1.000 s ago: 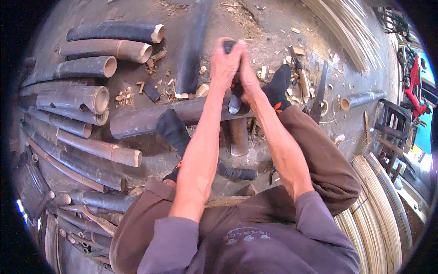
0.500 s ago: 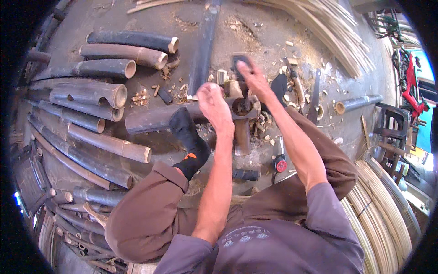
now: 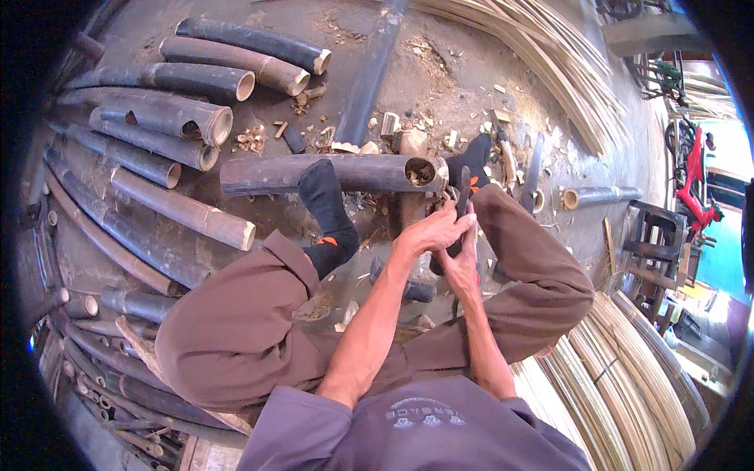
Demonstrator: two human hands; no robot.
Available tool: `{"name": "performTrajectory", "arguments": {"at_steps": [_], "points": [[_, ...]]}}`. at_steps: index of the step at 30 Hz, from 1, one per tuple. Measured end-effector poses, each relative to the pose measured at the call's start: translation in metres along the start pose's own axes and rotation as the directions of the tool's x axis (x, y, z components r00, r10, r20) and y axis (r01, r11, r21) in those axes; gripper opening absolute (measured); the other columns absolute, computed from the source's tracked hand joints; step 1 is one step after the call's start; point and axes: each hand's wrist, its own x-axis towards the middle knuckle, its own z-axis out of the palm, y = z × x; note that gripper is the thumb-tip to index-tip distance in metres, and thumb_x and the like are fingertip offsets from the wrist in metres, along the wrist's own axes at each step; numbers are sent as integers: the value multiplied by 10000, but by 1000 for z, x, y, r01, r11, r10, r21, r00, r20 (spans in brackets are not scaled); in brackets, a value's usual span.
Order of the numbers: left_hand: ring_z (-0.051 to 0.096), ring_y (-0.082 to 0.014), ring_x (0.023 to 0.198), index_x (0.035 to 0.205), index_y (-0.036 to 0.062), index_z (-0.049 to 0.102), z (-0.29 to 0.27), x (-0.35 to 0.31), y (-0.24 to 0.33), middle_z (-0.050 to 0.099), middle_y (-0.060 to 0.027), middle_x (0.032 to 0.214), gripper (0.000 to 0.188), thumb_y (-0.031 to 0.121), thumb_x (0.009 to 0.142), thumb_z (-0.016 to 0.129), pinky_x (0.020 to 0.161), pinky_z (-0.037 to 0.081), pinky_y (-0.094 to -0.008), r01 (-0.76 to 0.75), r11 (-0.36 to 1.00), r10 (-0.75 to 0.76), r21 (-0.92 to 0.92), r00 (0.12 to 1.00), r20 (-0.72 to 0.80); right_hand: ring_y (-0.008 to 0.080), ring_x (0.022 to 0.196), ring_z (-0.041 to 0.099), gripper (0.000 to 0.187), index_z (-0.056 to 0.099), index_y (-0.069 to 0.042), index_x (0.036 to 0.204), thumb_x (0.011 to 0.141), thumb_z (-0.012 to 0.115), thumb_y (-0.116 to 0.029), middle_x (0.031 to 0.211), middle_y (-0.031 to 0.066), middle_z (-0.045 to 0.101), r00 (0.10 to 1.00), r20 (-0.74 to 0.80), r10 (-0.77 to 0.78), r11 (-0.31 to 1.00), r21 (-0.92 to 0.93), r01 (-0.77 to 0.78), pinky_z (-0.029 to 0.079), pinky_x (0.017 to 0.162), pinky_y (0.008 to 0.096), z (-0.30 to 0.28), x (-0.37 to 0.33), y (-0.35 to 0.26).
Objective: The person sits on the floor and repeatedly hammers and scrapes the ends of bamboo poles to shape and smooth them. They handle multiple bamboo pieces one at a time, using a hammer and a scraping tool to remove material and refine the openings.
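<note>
My left hand (image 3: 433, 231) and my right hand (image 3: 466, 265) are together just on the near side of a bamboo pole. Both are closed at a dark tool with a flat blade (image 3: 464, 184) that points away from me; the fingers partly hide it, so its exact kind is unclear. The thick brown bamboo pole (image 3: 314, 175) lies crosswise, with a rough opening (image 3: 421, 170) cut near its right end. My left foot in a black sock (image 3: 323, 206) rests against the pole, and the other sock (image 3: 470, 159) is beyond its right end.
Several dark bamboo lengths (image 3: 196, 81) lie at the left. A long black pole (image 3: 369, 78) runs away from me. Wood chips (image 3: 251, 139) litter the floor. A saw (image 3: 535, 169) lies to the right, bamboo strips (image 3: 542, 71) at far right and a strip bundle (image 3: 620, 369) near right.
My right hand has come down from above the pole's opening, where it held a dark object. My left hand has moved right and nearer, joining it. The view has shifted slightly.
</note>
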Motion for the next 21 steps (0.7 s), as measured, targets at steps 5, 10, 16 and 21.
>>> {"name": "performTrajectory", "arguments": {"at_steps": [5,10,16,21], "points": [[530,-432,1210,1358,-174,330,-34,-5,-12,519,-392,1246,981,664,870,481,1003,422,-428,84,986,-83,144,996,-15,207,1273,429,909,99,-112,1551,897,689,-335,1496,119,339,970,-156,-189,979,44,198,382,1038,329,52,40,62],[555,-431,1162,1228,-152,504,-41,5,-33,562,-368,1191,882,661,888,457,969,424,-444,210,969,-204,132,977,-58,285,1402,304,972,106,-35,1536,859,677,-435,1556,196,237,977,-203,-60,994,83,78,265,1127,354,88,39,47],[602,-408,1050,1199,-96,535,7,35,-67,611,-345,1071,669,523,983,405,902,434,-469,-93,973,2,-210,918,-397,231,1316,415,736,184,-78,1537,919,578,-155,1490,162,372,995,91,-34,979,-195,52,322,1088,316,38,59,29],[628,-215,923,1030,-5,624,27,85,-24,663,-144,980,578,523,993,393,781,504,-384,-90,411,-323,-907,916,-238,395,1034,623,561,529,-136,1318,789,634,-290,1073,196,670,886,412,212,574,-786,228,503,872,468,-35,139,-30]]}}
